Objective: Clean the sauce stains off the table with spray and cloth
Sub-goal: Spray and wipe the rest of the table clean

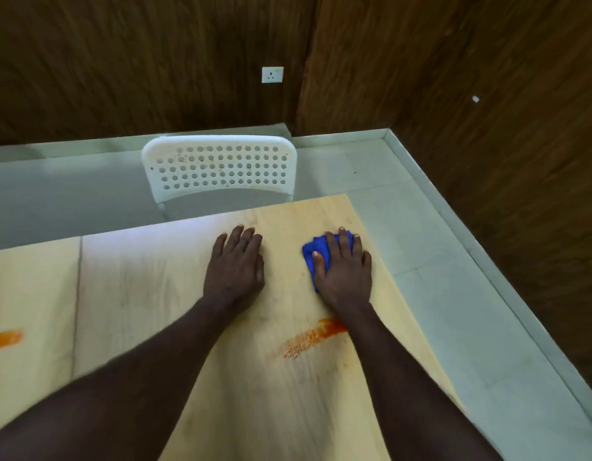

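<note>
A light wooden table (pixel 161 294) fills the lower view. Near its far right corner lies a folded blue cloth (pixel 312 251), and my right hand (pixel 342 271) presses flat on it with fingers spread. My left hand (pixel 236 264) rests flat on the bare tabletop to the left of the cloth, fingers straight. An orange sauce smear (pixel 312 337) streaks the table just behind my right wrist. A second orange stain (pixel 3 339) shows at the left edge of the view. No spray bottle is in view.
A white perforated chair (pixel 218 168) stands beyond the table's far edge. Pale tiled floor (pixel 437 261) runs along the right side, bordered by dark wood-panelled walls with a white socket (pixel 272 74).
</note>
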